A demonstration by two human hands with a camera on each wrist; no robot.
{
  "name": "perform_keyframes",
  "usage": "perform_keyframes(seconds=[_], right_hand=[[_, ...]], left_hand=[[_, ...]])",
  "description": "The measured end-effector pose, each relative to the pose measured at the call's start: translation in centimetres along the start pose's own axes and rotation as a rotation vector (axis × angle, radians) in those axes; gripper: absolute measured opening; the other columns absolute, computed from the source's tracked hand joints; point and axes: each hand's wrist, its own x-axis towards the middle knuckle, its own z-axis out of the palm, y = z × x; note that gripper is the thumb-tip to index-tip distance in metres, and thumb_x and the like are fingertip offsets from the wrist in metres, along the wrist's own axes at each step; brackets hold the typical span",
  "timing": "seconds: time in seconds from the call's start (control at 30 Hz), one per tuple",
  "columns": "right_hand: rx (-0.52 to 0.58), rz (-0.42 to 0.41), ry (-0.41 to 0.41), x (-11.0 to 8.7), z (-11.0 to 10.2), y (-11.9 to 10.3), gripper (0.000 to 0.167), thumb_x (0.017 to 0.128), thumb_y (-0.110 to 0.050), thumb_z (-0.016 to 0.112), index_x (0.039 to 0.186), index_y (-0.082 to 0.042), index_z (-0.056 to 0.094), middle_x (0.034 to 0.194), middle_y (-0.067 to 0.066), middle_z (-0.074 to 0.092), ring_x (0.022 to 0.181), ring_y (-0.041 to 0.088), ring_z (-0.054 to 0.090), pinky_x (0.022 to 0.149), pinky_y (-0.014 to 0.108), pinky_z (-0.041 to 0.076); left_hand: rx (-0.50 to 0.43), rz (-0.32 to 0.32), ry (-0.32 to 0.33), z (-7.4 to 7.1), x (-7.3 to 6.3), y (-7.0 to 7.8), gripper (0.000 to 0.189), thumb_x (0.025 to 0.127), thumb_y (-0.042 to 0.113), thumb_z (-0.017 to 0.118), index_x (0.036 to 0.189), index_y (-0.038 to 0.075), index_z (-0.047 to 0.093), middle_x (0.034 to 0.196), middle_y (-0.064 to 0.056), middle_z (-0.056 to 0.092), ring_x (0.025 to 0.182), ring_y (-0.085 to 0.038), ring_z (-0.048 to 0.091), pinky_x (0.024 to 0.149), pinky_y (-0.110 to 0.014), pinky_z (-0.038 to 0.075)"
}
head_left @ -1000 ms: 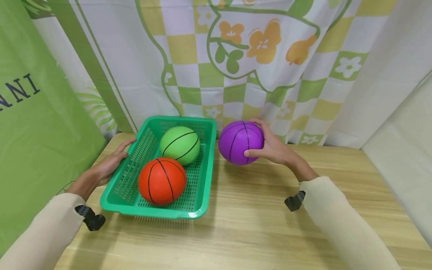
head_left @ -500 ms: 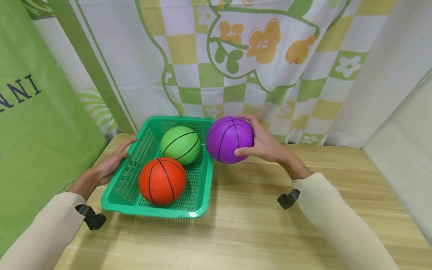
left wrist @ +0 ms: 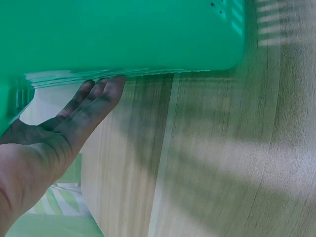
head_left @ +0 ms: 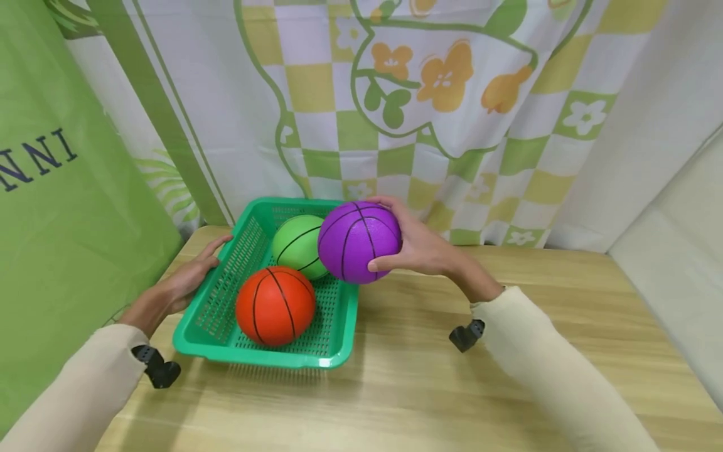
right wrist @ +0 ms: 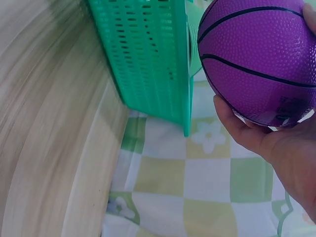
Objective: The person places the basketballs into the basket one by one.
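Note:
My right hand (head_left: 420,245) grips a purple basketball (head_left: 358,242) over the right rim of a green plastic basket (head_left: 336,351). In the right wrist view the fingers and thumb spread round the purple basketball (right wrist: 261,59), which is higher than the basket's slotted side (right wrist: 143,54). Straight fingers of my left hand (head_left: 189,279) touch the basket's left side at the rim; the left wrist view shows several fingertips (left wrist: 116,86) against its wall. Inside the basket lie a red-orange basketball (head_left: 273,307) at the front and a light green basketball (head_left: 296,245) behind it, partly hidden by the purple one.
The basket stands on a wood-grain table (head_left: 508,364). A patterned curtain (head_left: 316,88) hangs right behind it. Green fabric with dark letters (head_left: 62,220) borders the left, a pale wall (head_left: 678,232) the right.
My right hand has carried the purple basketball leftward, from beside the basket to over its right rim, where it now covers part of the light green basketball. The left hand stays at the basket.

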Motion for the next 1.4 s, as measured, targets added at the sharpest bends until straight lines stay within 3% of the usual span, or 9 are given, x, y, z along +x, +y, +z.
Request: perform_keyframes(seconds=[0.2,0.7,0.9,1.1,1.4], right_hand=[[0.029,-0.036,-0.022,1.1,1.5,-0.4,0.098,0.072,-0.023,0.088,0.151,-0.021,0.031,0.144,0.014,0.040,0.119,0.032,0.055,0.087,0.042,0.054],[0.058,-0.127,-0.067,2.8,5.0,-0.3,0.097,0.072,-0.021,0.090,0.150,-0.021,0.033,0.144,0.008,0.039,0.119,0.027,0.055,0.087,0.040,0.055],[0.045,-0.118,-0.060,3.2,5.4,0.2,0.101,0.070,-0.021,0.091,0.151,-0.017,0.030,0.145,0.011,0.038,0.120,0.027,0.053,0.089,0.039,0.053],[0.075,-0.099,-0.109,3.5,6.0,0.2,0.102,0.073,-0.020,0.090,0.151,-0.020,0.024,0.147,0.012,0.037,0.122,0.027,0.053,0.092,0.039,0.052],[-0.055,-0.090,-0.078,3.2,6.3,1.1,0.101,0.072,-0.024,0.092,0.149,-0.012,0.028,0.145,0.013,0.038,0.131,0.027,0.041,0.103,0.048,0.043]], left_hand=[[0.011,0.003,0.009,-0.1,0.0,-0.5,0.063,0.106,0.013,0.017,0.161,0.028,-0.009,0.142,-0.035,0.031,0.101,-0.029,0.062,0.080,-0.047,0.055],[-0.004,-0.001,0.029,0.0,0.1,-0.1,0.062,0.106,0.012,0.017,0.162,0.028,-0.004,0.133,-0.032,0.039,0.095,-0.027,0.063,0.076,-0.046,0.057],[-0.022,0.018,0.012,-0.1,0.2,0.0,0.061,0.106,0.013,0.016,0.162,0.029,-0.005,0.134,-0.032,0.038,0.097,-0.026,0.063,0.078,-0.046,0.056],[-0.015,0.021,0.023,-0.2,0.2,-0.1,0.062,0.106,0.013,0.017,0.162,0.029,-0.004,0.134,-0.031,0.038,0.095,-0.021,0.063,0.077,-0.043,0.057],[0.001,0.007,0.026,-0.2,0.4,-0.1,0.063,0.105,0.011,0.018,0.162,0.029,-0.003,0.144,-0.032,0.030,0.106,-0.020,0.058,0.084,-0.041,0.054]])
